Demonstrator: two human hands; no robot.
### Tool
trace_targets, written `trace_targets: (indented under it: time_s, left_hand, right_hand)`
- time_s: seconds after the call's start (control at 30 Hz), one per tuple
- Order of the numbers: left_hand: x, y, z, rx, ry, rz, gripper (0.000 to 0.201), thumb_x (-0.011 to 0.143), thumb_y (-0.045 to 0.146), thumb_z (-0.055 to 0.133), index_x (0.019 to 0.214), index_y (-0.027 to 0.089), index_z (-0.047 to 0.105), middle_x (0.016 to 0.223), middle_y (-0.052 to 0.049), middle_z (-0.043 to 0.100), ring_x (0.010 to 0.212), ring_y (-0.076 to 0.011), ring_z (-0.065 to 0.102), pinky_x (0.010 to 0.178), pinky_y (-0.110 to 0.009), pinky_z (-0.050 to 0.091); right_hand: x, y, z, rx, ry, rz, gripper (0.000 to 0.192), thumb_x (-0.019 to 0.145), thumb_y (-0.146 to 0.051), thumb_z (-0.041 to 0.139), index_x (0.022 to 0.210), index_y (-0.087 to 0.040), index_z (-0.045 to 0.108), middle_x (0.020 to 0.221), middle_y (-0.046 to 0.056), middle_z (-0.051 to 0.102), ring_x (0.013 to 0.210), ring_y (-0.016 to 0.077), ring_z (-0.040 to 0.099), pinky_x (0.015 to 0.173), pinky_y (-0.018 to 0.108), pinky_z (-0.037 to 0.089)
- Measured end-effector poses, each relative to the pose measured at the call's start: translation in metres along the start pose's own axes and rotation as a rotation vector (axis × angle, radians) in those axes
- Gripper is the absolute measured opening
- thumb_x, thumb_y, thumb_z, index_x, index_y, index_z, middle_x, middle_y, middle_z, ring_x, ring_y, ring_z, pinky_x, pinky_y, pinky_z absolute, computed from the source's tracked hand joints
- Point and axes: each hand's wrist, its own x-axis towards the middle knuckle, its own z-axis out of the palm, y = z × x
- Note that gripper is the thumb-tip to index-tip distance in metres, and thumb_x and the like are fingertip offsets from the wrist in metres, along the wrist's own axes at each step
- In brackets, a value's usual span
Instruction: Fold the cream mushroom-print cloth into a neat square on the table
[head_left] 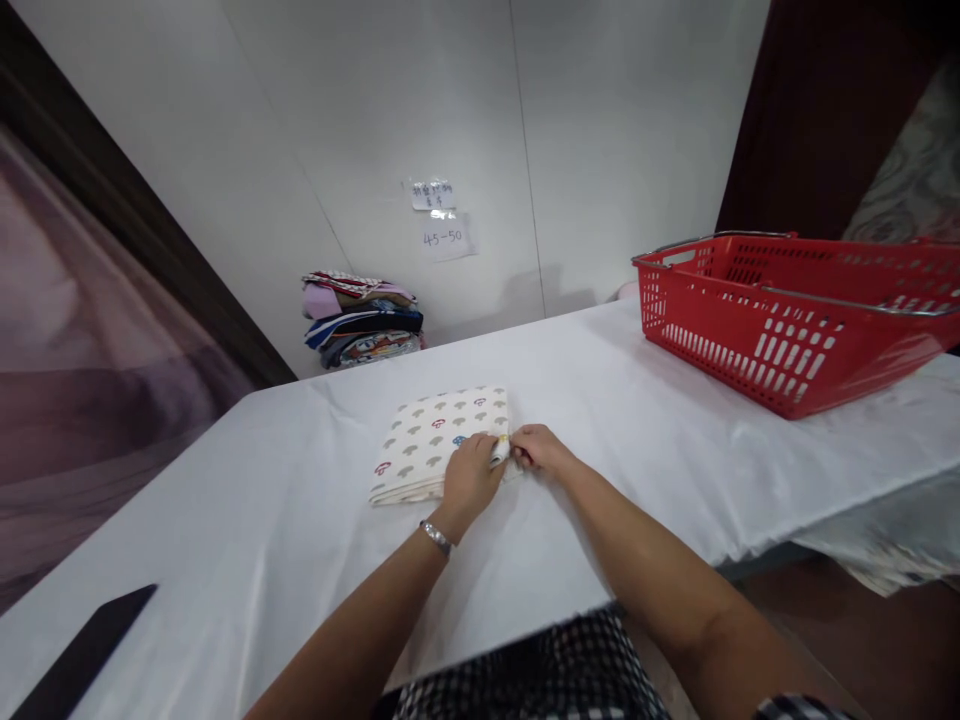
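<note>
Right now both hands meet at the near right corner of a folded cloth (439, 440), cream with small printed motifs, lying flat on the white-covered worktop (262, 540). Left hand (471, 478), with a metal wristband, rests on that corner of the folded cloth, its fingers curled together around a small white and yellow piece at the cloth's edge. Right hand (538, 450) sits just to the right of the folded cloth, fingertips pinched together on the same small piece, touching the left hand. Beyond the folded cloth, against the wall, stands a stack of folded fabrics (361, 318), well apart from it. Far to the right of the folded cloth sits a red basket (795, 310). Paper notes (442, 220) hang on the wall above the folded cloth.
</note>
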Motion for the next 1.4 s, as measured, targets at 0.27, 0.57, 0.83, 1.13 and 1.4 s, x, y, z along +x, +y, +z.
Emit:
trace_targets:
  time_s: [0.27, 0.57, 0.83, 1.13, 1.4]
  left_hand:
    - [0.007, 0.001, -0.012, -0.025, -0.067, -0.146, 0.030, 0.079, 0.014, 0.051, 0.108, 0.020, 0.058, 0.105, -0.004, 0.063, 0.099, -0.0198, 0.056, 0.080, -0.030, 0.045]
    - [0.004, 0.001, -0.010, -0.011, -0.058, -0.123, 0.033, 0.079, 0.013, 0.050, 0.110, 0.020, 0.058, 0.108, -0.004, 0.063, 0.102, -0.0216, 0.055, 0.080, -0.032, 0.045]
    - [0.000, -0.001, -0.007, -0.075, 0.019, -0.024, 0.031, 0.080, 0.010, 0.048, 0.106, 0.021, 0.060, 0.103, -0.004, 0.064, 0.098, -0.0207, 0.056, 0.081, -0.033, 0.046]
    - [0.000, -0.005, 0.001, -0.301, 0.164, -0.036, 0.030, 0.084, 0.014, 0.047, 0.109, 0.024, 0.061, 0.109, -0.002, 0.064, 0.103, -0.0189, 0.056, 0.091, -0.034, 0.045]
    - [-0.003, -0.007, 0.007, -0.281, 0.103, 0.007, 0.031, 0.086, 0.018, 0.046, 0.113, 0.022, 0.060, 0.117, -0.005, 0.063, 0.109, -0.0217, 0.055, 0.094, -0.040, 0.044]
  right_hand:
    - [0.005, 0.001, -0.005, 0.018, 0.078, -0.032, 0.004, 0.072, -0.014, 0.057, 0.068, -0.015, 0.055, 0.052, -0.003, 0.059, 0.035, 0.0049, 0.046, 0.033, 0.016, 0.026]
    - [0.019, -0.006, -0.012, 0.062, 0.248, -0.073, 0.013, 0.075, -0.010, 0.057, 0.086, -0.013, 0.061, 0.075, 0.004, 0.067, 0.049, 0.0066, 0.056, 0.041, 0.016, 0.040]
    - [0.038, -0.015, 0.000, 0.010, 0.253, -0.086, 0.006, 0.067, -0.006, 0.062, 0.066, -0.013, 0.064, 0.048, -0.003, 0.057, 0.043, 0.0082, 0.052, 0.040, 0.016, 0.038]
    - [0.041, -0.001, -0.004, 0.007, 0.111, -0.032, 0.011, 0.069, -0.009, 0.055, 0.063, -0.013, 0.063, 0.040, -0.002, 0.054, 0.036, 0.0093, 0.049, 0.036, 0.017, 0.039]
    - [0.041, -0.002, -0.003, 0.046, 0.053, -0.044, 0.011, 0.067, -0.011, 0.060, 0.074, -0.010, 0.069, 0.047, -0.001, 0.059, 0.039, 0.0077, 0.050, 0.037, 0.016, 0.038]
